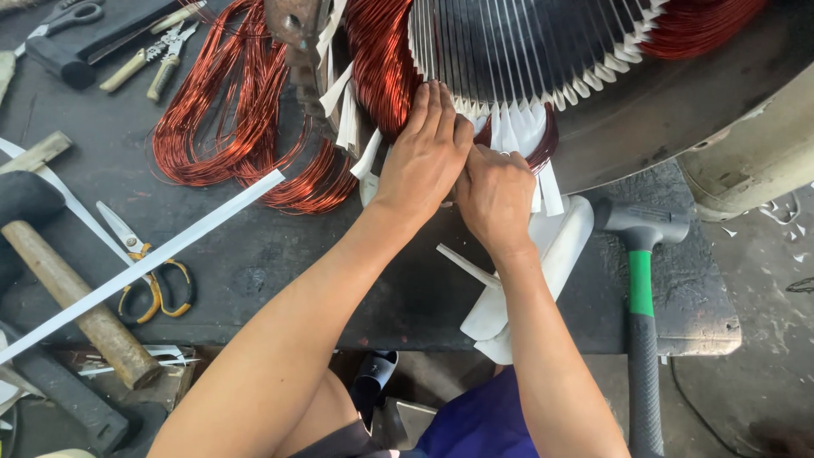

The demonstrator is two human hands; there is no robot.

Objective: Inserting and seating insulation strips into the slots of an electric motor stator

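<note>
A large motor stator [644, 110] lies on the dark workbench [280, 263], its slots lined with white insulation strips [517, 127] and copper windings [381, 59]. My left hand [426, 153] presses flat with fingers together against the slot edge and the copper coil. My right hand [494, 193] sits just beside it, fingers curled into the white insulation paper at the slot mouth. Both hands touch each other. Loose copper wire coils [237, 119] spill out to the left of the stator.
A rubber mallet with green-banded handle [642, 280] lies at right. Yellow-handled scissors [144, 271], a long white strip [144, 267], a wooden-handled hammer [76, 305] and pliers [157, 55] lie at left. White paper pieces [543, 271] rest under my right wrist.
</note>
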